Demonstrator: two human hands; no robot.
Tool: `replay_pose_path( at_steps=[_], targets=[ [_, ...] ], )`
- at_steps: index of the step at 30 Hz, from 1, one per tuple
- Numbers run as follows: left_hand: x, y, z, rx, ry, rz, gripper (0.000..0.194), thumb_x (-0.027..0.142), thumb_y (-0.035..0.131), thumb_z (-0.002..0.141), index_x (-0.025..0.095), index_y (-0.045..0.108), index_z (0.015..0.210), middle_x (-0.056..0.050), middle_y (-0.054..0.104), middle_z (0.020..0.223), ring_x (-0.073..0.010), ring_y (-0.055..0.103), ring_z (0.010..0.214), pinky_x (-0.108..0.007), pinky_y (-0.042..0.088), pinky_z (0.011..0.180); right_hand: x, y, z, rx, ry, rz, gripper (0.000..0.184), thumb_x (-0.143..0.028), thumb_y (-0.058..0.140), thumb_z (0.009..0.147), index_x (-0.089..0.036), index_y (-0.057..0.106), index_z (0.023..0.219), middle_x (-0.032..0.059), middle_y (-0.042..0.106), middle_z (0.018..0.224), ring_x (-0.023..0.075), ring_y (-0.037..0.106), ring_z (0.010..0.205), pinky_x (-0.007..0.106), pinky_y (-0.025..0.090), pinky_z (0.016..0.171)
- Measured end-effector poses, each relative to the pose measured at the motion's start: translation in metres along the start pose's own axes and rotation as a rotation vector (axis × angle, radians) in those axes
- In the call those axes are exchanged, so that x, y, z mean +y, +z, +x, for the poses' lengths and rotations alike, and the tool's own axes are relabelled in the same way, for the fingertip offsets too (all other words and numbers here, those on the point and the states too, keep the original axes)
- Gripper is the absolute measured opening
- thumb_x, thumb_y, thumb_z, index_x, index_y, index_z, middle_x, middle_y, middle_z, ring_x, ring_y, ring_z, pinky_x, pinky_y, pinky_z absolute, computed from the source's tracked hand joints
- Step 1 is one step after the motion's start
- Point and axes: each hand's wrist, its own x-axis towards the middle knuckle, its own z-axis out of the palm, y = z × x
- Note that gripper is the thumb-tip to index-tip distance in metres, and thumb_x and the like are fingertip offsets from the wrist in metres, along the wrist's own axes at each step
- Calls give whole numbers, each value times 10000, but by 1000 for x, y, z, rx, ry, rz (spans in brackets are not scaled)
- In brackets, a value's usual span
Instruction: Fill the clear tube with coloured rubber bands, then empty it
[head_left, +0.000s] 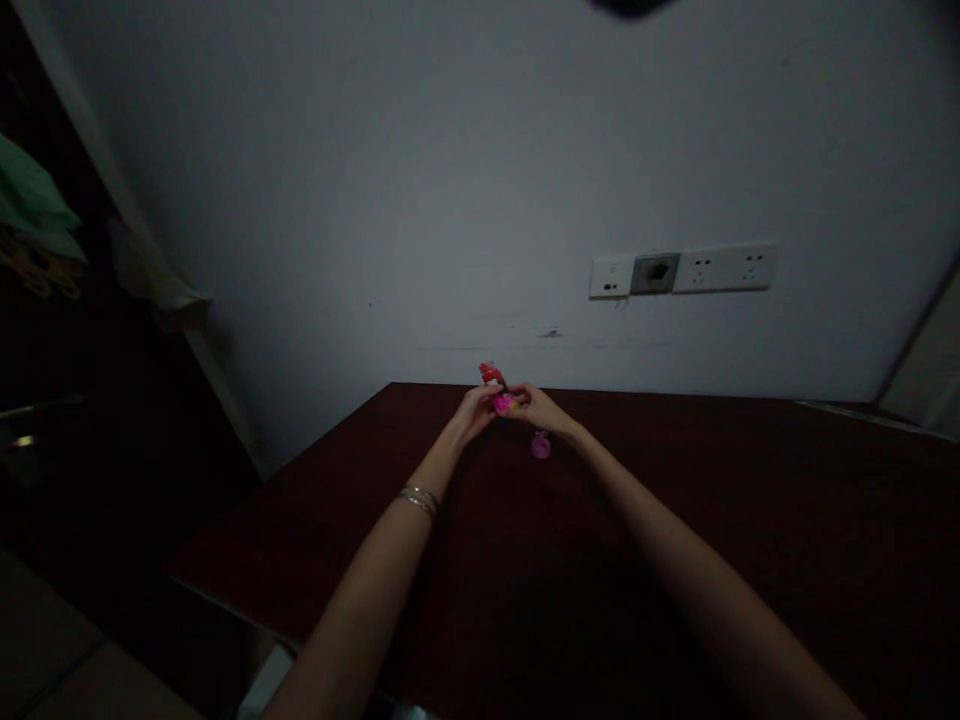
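Note:
Both my arms reach far out over a dark red-brown table (675, 520). My left hand (474, 412) and my right hand (541, 410) meet near the table's far edge, fingers closed around a small pink object (503, 403). A small red piece (491, 374) sticks up just above my left hand. Another small pink piece (541, 445) lies on the table just below my right wrist. Thin bracelets (418, 498) circle my left wrist. The room is dim and the small objects are hard to make out.
A white wall stands right behind the table, with a strip of sockets and switches (682, 271). At the left is a dark gap with shelving and green cloth (34, 205). A pale surface (922, 380) sits at the far right.

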Motion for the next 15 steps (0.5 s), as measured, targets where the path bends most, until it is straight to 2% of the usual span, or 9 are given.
replay_pose_path(
  at_steps=[2, 4, 7, 9, 12, 15],
  targets=[
    [-3, -7, -6, -38, 8, -98, 185, 210, 604, 670, 130, 584, 836, -85, 639, 848, -171, 603, 780, -308, 470, 758, -4, -9, -2, 16, 29, 9, 459, -294, 700, 636, -133, 511, 1022, 42, 620, 870, 136, 596, 736, 259, 481, 658],
    [-6, -17, -9, -26, 37, -210, 198, 259, 556, 694, 136, 580, 847, -110, 635, 928, -203, 603, 878, -349, 470, 811, -8, -18, -3, 12, 51, 10, 438, -290, 704, 628, -137, 515, 992, 42, 617, 864, 129, 586, 700, 246, 478, 616],
    [-12, -34, -7, 97, 103, -354, 253, 290, 478, 717, 133, 576, 889, -133, 612, 1040, -218, 579, 994, -354, 468, 843, -9, -29, -2, -1, 53, 9, 473, -266, 712, 608, -143, 506, 1016, 45, 614, 876, 118, 572, 656, 239, 477, 580],
    [-18, -44, -3, 192, 91, -401, 272, 274, 459, 719, 133, 569, 924, -137, 595, 1091, -215, 565, 1037, -340, 470, 845, -7, -33, 1, -4, 42, -1, 504, -257, 714, 601, -149, 497, 1043, 43, 614, 876, 121, 575, 659, 247, 484, 585],
    [-27, -58, 3, 325, 62, -419, 248, 240, 463, 710, 146, 556, 920, -122, 597, 1087, -202, 568, 1038, -314, 473, 835, -4, -31, 5, -13, -9, -38, 530, -248, 722, 588, -151, 495, 1057, 38, 621, 867, 140, 589, 718, 272, 495, 644],
    [-36, -68, 6, 429, 93, -389, 219, 226, 464, 702, 154, 544, 893, -115, 613, 1034, -192, 582, 1012, -300, 473, 829, -4, -24, 5, -36, -70, -90, 502, -239, 718, 594, -155, 515, 1046, 32, 630, 878, 144, 590, 770, 295, 488, 719]
  ],
)
